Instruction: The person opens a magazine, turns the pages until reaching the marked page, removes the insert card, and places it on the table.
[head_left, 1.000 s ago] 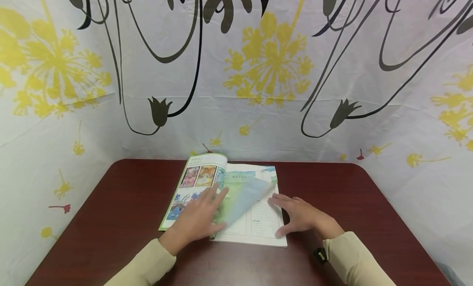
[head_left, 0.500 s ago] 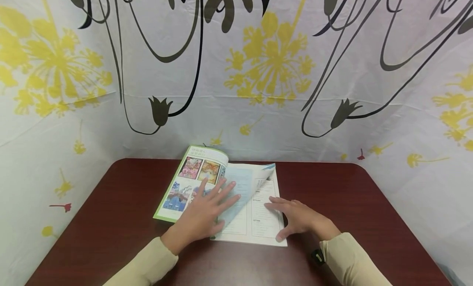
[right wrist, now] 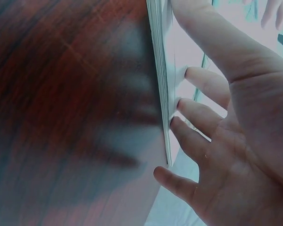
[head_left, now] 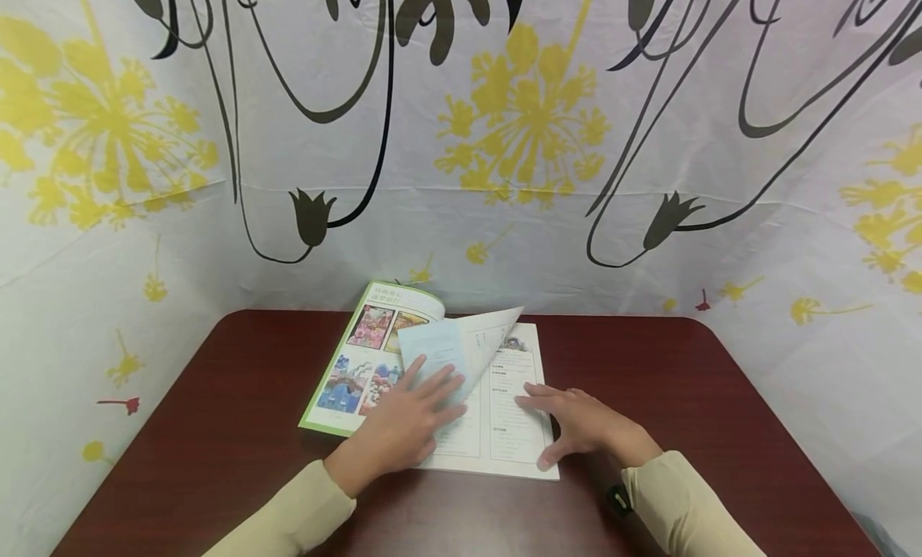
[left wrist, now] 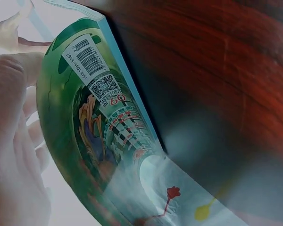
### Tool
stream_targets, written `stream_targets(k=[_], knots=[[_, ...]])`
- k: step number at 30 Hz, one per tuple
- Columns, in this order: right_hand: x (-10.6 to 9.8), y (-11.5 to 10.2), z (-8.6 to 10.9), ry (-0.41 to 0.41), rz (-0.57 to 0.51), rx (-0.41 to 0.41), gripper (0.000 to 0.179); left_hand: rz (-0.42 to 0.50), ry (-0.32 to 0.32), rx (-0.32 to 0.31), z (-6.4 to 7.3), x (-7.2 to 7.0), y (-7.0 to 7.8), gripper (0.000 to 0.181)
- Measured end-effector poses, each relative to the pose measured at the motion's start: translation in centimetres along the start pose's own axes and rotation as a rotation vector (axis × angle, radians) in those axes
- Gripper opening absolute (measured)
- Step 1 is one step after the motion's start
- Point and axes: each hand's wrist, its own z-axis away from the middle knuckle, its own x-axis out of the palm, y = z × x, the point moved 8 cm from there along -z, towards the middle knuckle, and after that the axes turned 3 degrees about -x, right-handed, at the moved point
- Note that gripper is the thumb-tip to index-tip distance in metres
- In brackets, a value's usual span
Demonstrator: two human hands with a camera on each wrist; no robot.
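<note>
An open magazine (head_left: 515,453) lies on the table, its green-edged front cover folded out to the left with colourful pictures inside. One page (head_left: 471,341), light blue and white, is lifted and curls over toward the left. My left hand (head_left: 403,425) lies against this page with its fingers spread and fairly straight. In the left wrist view, the outer cover (left wrist: 61,103) with a barcode bends up beside that hand. My right hand (head_left: 587,421) rests at the magazine's right edge, fingertips on the page. The right wrist view shows its fingers (right wrist: 198,136) apart along the page stack.
The dark red-brown table (head_left: 238,405) extends on both sides of the magazine. A white cloth (head_left: 533,253) with yellow and grey flower prints hangs behind and at the sides. A dark band (head_left: 619,499) shows at the right sleeve.
The lifted page has swung left and now overlaps the inside of the cover. My left hand moved slightly right and with it. My right hand stays nearly still.
</note>
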Motion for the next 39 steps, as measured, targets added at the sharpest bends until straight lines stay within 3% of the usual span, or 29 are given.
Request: stream_targets(k=[8, 15, 22, 30, 39], knots=[[0.1, 0.0, -0.1, 0.009, 0.016, -0.006, 0.099, 0.015, -0.041, 0.000, -0.2, 0.3, 0.2, 0.040], [-0.1, 0.0, -0.1, 0.015, 0.024, -0.012, 0.100, 0.005, -0.053, -0.047, -0.4, 0.1, -0.2, 0.031], [0.0, 0.1, -0.1, 0.006, 0.025, -0.008, 0.102, 0.010, -0.074, -0.124, -0.3, -0.2, -0.8, 0.042], [-0.2, -0.1, 0.0, 0.013, 0.027, -0.008, 0.101, 0.070, -0.092, -0.160, 0.2, 0.2, -1.1, 0.039], [-0.3, -0.2, 0.1, 0.018, 0.028, -0.016, 0.098, 0.183, -0.168, -0.250, 0.8, 1.0, -1.7, 0.037]])
